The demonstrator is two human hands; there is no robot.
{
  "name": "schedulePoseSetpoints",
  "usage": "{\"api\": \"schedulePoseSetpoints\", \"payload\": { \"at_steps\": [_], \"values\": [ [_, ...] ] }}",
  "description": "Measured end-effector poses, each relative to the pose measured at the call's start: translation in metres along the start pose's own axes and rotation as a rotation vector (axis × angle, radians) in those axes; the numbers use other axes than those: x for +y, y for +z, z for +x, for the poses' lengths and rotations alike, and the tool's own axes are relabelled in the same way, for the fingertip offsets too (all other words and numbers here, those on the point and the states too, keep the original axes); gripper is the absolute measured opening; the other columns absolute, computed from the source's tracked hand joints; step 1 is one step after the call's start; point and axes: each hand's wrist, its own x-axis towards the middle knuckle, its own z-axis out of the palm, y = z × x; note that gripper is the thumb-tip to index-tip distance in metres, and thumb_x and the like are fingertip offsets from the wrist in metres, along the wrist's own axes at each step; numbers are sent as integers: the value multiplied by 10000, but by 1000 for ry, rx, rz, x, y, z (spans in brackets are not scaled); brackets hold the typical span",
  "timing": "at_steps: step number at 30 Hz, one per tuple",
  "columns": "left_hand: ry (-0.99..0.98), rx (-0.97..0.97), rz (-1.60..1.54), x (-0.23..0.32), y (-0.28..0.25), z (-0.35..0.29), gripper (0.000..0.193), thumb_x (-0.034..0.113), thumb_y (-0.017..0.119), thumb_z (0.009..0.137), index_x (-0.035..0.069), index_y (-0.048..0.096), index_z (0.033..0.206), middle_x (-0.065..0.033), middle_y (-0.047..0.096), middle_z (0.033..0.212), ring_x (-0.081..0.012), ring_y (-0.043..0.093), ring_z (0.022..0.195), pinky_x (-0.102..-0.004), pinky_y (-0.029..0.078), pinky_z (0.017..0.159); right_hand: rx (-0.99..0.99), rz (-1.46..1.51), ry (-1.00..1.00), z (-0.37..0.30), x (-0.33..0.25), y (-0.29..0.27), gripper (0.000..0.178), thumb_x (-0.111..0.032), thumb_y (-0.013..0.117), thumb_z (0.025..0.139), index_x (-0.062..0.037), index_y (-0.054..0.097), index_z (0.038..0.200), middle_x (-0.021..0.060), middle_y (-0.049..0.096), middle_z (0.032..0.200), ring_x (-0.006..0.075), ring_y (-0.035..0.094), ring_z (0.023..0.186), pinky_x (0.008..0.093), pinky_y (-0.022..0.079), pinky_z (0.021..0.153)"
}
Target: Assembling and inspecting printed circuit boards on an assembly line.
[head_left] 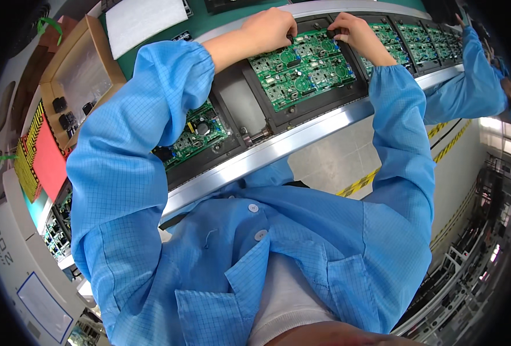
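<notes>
Two hands work at the far edge of one green circuit board [304, 69]. The left hand [270, 30] is curled closed, fingertips pressing on the board's far left corner; whether it pinches a part, I cannot tell. The right hand [353, 32] grips a small black component [334, 33] at the far right corner, probably to seat it. The board lies in a dark carrier tray [249, 104], which keeps it flat on the conveyor line [301, 141]. More green boards [422, 40] follow to the right, where another person's blue sleeve [474, 81] reaches. A cardboard box [85, 75] with black parts stands at the left.
</notes>
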Motion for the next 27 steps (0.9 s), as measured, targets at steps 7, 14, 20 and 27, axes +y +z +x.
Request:
{"api": "schedulePoseSetpoints", "payload": {
  "at_steps": [7,14,20,27],
  "values": [
    [52,-31,68,12,8,17,134,121,772,674,54,758,788,-204,724,828,-385,719,800,-475,582,730,-107,-129,-94,3,-38,-31,239,-25,766,733,-7,724,968,180,649,952,362,654,920,443,527,824],
    [242,119,244,-7,23,20,133,130,799,664,48,722,735,-214,701,783,-394,714,825,-483,573,732,51,151,67,-53,-15,-25,266,27,753,833,-33,705,1087,61,701,976,158,681,860,305,562,791],
    [140,-20,246,21,-13,12,149,123,805,696,17,741,780,-225,707,795,-393,713,805,-461,572,740,42,281,138,-75,-19,2,234,76,724,848,-17,711,1063,76,731,973,164,706,876,284,583,811],
    [209,-135,-115,42,15,-6,286,16,735,766,35,753,1051,-163,751,966,-320,737,911,-413,598,811,50,191,71,-80,-18,0,206,74,708,859,9,721,1054,94,727,1083,207,712,953,292,587,838]
  ]
}}
